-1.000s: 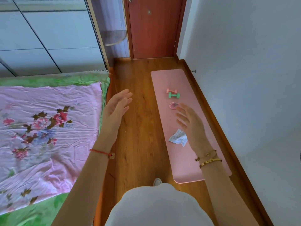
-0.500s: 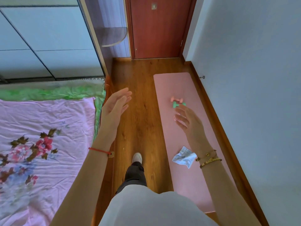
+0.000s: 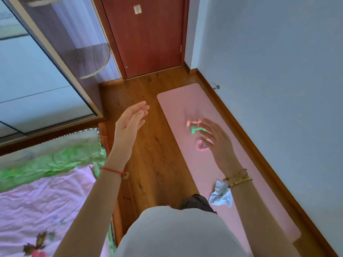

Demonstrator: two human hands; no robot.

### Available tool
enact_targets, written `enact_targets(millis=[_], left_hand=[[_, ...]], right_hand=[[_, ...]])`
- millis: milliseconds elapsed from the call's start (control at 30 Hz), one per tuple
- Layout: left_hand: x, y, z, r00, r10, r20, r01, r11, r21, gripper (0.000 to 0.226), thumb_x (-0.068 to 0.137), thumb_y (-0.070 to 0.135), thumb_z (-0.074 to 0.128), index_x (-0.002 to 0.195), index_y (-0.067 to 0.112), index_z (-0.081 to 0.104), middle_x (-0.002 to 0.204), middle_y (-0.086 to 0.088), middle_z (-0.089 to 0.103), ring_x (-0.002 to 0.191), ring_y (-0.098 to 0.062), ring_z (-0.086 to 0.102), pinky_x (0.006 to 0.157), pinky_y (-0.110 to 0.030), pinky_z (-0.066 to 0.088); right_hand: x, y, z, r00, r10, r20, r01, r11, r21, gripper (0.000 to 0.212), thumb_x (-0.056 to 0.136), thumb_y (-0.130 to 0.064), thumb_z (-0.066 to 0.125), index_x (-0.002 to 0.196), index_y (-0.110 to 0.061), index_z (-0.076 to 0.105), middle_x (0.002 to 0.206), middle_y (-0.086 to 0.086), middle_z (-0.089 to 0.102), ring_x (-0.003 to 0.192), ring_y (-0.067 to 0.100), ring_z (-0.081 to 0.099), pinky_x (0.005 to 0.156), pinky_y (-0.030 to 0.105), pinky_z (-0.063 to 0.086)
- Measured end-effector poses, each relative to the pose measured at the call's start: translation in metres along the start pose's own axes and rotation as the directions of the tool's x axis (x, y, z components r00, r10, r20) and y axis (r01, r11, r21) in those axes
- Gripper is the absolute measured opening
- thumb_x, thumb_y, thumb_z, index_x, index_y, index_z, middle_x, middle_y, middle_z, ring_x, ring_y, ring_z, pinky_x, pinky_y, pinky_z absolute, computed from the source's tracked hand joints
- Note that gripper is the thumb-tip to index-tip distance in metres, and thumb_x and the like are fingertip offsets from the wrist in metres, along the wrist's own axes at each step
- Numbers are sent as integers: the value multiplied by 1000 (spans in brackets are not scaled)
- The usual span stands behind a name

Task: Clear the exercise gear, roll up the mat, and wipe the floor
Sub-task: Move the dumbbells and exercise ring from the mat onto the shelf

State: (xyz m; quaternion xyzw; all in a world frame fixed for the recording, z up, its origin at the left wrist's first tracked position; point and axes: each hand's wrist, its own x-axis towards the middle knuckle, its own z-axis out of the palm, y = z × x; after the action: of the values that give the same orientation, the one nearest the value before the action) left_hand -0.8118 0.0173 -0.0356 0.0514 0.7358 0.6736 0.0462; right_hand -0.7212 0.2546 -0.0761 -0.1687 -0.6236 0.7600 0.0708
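A pink exercise mat (image 3: 178,106) lies on the wooden floor along the right wall. On it sit a small pink dumbbell (image 3: 192,122), a green dumbbell (image 3: 195,129) just in front of it, and a pink coiled ring-shaped item (image 3: 200,146). A crumpled white-blue cloth (image 3: 220,194) rests on the mat nearer to me. My right hand (image 3: 217,140) hovers above the dumbbells and ring with fingers spread, holding nothing. Held over the bare floor left of the mat, my left hand (image 3: 130,125) is open and flat.
A bed with a pink floral sheet (image 3: 46,201) and green cover fills the left. A mirrored sliding wardrobe (image 3: 37,80) stands behind it. A closed red-brown door (image 3: 148,38) ends the narrow floor strip. A door stopper (image 3: 216,87) sticks out of the wall.
I have stepped forward along the floor strip, so the mat items are closer. My right hand now sits over the dumbbells and ring. Both hands stayed open.
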Motion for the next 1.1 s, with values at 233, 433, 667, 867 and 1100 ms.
enact_targets(millis=[233, 433, 667, 867, 1100], left_hand=[[116, -20, 35, 990, -84, 116, 81, 996, 30, 30, 105, 25, 47, 131, 20, 60, 129, 4, 66, 122, -11, 61, 110, -35, 47], [229, -38, 75, 969, -129, 210, 114, 990, 80, 28, 105, 21, 48, 130, 19, 60, 126, 3, 67, 119, -11, 63, 108, -31, 48], [357, -41, 121, 945, -187, 269, 148, 976, 158, 30, 105, 22, 48, 132, 17, 59, 128, 1, 66, 120, -12, 62, 108, -33, 48], [444, -58, 155, 910, -237, 340, 186, 967, 177, 27, 104, 23, 50, 128, 19, 62, 123, 2, 69, 117, -12, 65, 104, -30, 52], [527, -92, 196, 811, -354, 466, 269, 933, 241, 25, 103, 23, 52, 125, 20, 63, 122, 3, 69, 114, -12, 66, 96, -23, 54]], right_hand=[[97, 21, -8, 995, 37, -88, -36, 999, 14, 36, 107, -12, 33, 140, -6, 45, 141, 12, 55, 128, 28, 57, 108, 36, 44], [196, 27, -24, 996, -29, -86, 12, 982, -187, 35, 104, 1, 40, 139, -1, 45, 133, -3, 58, 120, 1, 60, 93, 15, 51], [309, 9, -33, 967, 109, -231, -114, 993, -11, 33, 105, -7, 40, 136, -3, 48, 124, 5, 61, 101, 1, 69, 79, 13, 54], [384, 1, -32, 891, 260, -372, -205, 962, 182, 34, 106, -19, 38, 133, -4, 52, 123, 9, 62, 103, 14, 65, 82, 16, 56], [448, 30, -37, 728, 440, -526, -297, 894, 336, 41, 107, -26, 34, 137, -2, 49, 136, 16, 53, 120, 32, 54, 105, 34, 42]])
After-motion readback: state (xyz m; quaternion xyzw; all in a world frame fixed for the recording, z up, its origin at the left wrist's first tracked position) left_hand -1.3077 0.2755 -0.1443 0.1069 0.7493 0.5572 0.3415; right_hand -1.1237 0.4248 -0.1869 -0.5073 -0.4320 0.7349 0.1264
